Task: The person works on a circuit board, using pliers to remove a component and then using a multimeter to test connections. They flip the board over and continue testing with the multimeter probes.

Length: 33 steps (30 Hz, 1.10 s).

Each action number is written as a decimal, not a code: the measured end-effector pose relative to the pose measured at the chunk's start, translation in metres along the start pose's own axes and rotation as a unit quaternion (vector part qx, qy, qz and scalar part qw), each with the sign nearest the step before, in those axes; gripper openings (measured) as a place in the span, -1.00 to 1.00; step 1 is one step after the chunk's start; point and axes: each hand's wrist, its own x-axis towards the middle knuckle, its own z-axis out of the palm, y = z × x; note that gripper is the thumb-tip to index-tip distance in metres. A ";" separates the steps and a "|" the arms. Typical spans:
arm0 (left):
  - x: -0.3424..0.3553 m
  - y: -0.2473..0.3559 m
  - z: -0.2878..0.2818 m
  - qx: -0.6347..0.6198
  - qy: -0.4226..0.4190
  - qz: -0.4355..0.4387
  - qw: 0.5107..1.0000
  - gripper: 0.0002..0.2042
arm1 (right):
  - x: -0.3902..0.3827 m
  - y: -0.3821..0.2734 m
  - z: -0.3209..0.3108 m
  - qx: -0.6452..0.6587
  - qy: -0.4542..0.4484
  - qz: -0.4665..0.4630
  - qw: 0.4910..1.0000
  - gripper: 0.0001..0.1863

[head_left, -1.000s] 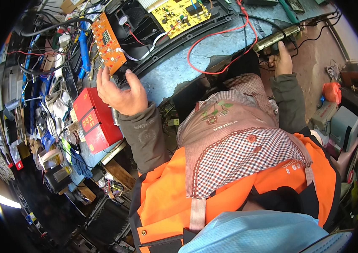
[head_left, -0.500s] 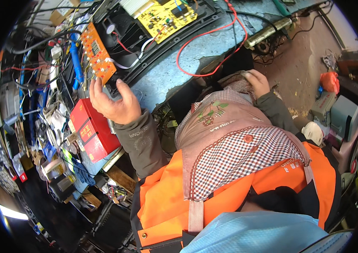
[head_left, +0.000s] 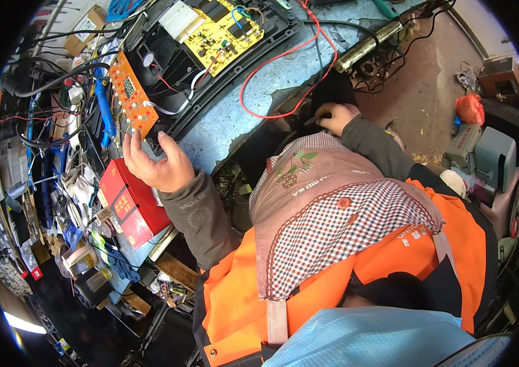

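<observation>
My left hand is held palm up with its fingers apart, nothing in it. Its fingertips are by the lower end of an orange circuit board, which has a small display and several buttons. A white ribbon cable runs from that board towards a yellow circuit board with a finned heat sink. Both lie in or against an open black housing. Over my lap, my right hand has its fingers curled down by the far edge of the checked apron; whatever is under the fingers is hidden.
A red box stands just below my left hand. Tools, cables and a blue-handled tool crowd the left side. A red wire loops over the blue worktop's front edge. At right are a grey box and a red bag.
My right hand has shifted left and its fingers are more curled. My left hand stays open by the orange board. The whole view has moved slightly.
</observation>
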 end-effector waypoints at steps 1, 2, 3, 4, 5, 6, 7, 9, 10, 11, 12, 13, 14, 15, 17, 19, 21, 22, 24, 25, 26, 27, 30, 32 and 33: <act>0.000 -0.001 0.001 0.000 -0.002 0.001 1.000 -0.50 | 0.003 0.019 0.003 0.009 -0.012 0.015 1.000 -0.64; 0.000 -0.001 0.001 -0.002 -0.002 -0.001 1.000 -0.50 | 0.003 0.025 0.003 0.037 -0.001 0.016 0.999 -0.65; 0.000 0.001 0.000 -0.004 -0.005 -0.002 1.000 -0.50 | 0.001 0.026 0.004 0.066 0.011 0.018 0.998 -0.66; 0.000 0.001 0.000 -0.007 -0.007 -0.003 1.000 -0.50 | 0.000 0.028 0.004 0.095 0.023 0.021 0.995 -0.68; -0.001 0.001 -0.001 -0.004 -0.008 -0.003 1.000 -0.51 | 0.001 0.028 0.005 0.083 0.033 0.017 0.996 -0.71; 0.000 0.001 0.000 -0.002 -0.009 -0.003 1.000 -0.51 | 0.001 0.028 0.005 0.080 0.033 0.019 0.996 -0.73; 0.000 0.001 0.000 -0.001 -0.009 -0.003 1.000 -0.51 | 0.001 0.027 0.006 0.078 0.033 0.020 0.996 -0.75; -0.001 0.000 -0.001 -0.006 -0.011 -0.002 1.000 -0.53 | 0.001 0.025 0.005 0.074 0.034 0.023 0.996 -0.78; -0.001 -0.001 -0.001 -0.007 -0.011 -0.003 1.000 -0.53 | 0.001 0.023 0.005 0.073 0.034 0.023 0.996 -0.79; -0.001 0.000 -0.001 -0.011 -0.011 -0.004 1.000 -0.54 | 0.002 0.021 0.005 0.072 0.035 0.023 0.997 -0.80; 0.000 0.001 0.000 -0.015 -0.011 -0.007 1.000 -0.54 | 0.003 0.023 0.005 0.074 0.037 0.027 0.996 -0.80; 0.000 0.001 0.000 -0.019 -0.011 -0.009 1.000 -0.54 | 0.005 0.024 0.006 0.077 0.040 0.031 0.996 -0.81; 0.000 0.001 0.000 -0.018 -0.011 -0.009 1.000 -0.55 | 0.006 0.026 0.006 0.079 0.042 0.035 0.995 -0.81; 0.000 0.000 0.000 -0.017 -0.012 -0.010 1.000 -0.55 | 0.006 0.024 0.006 0.082 0.037 0.045 0.995 -0.82; -0.001 0.000 -0.001 -0.011 -0.013 -0.009 1.000 -0.55 | 0.008 0.021 0.004 0.088 0.028 0.066 0.994 -0.83; 0.000 0.002 -0.001 -0.003 -0.017 -0.006 1.000 -0.55 | 0.008 0.024 0.005 0.101 0.024 0.072 0.992 -0.83; 0.000 0.002 -0.002 -0.007 -0.018 -0.007 1.000 -0.56 | 0.010 0.029 0.006 0.107 0.025 0.067 0.992 -0.83; 0.001 0.003 -0.002 -0.009 -0.019 -0.007 1.000 -0.56 | 0.011 0.034 0.006 0.107 0.028 0.059 0.992 -0.82; 0.000 0.002 -0.002 -0.006 -0.019 -0.009 1.000 -0.56 | 0.011 0.037 0.008 0.108 0.031 0.054 0.992 -0.81; 0.000 0.002 -0.002 -0.005 -0.020 -0.010 1.000 -0.56 | 0.011 0.035 0.008 0.109 0.032 0.055 0.992 -0.81; -0.001 0.002 -0.002 -0.007 -0.018 -0.012 1.000 -0.57 | 0.011 0.033 0.008 0.110 0.032 0.057 0.992 -0.81; -0.001 0.002 -0.002 -0.010 -0.017 -0.013 1.000 -0.57 | 0.010 0.032 0.007 0.109 0.031 0.061 0.992 -0.81; -0.001 0.002 -0.001 -0.018 -0.014 -0.015 1.000 -0.57 | 0.009 0.027 0.006 0.114 0.026 0.073 0.991 -0.80; -0.001 0.002 -0.001 -0.020 -0.014 -0.016 1.000 -0.57 | 0.009 0.025 0.006 0.127 0.024 0.080 0.988 -0.80; -0.001 0.003 -0.001 -0.021 -0.014 -0.017 1.000 -0.57 | 0.009 0.030 0.007 0.120 0.032 0.063 0.990 -0.80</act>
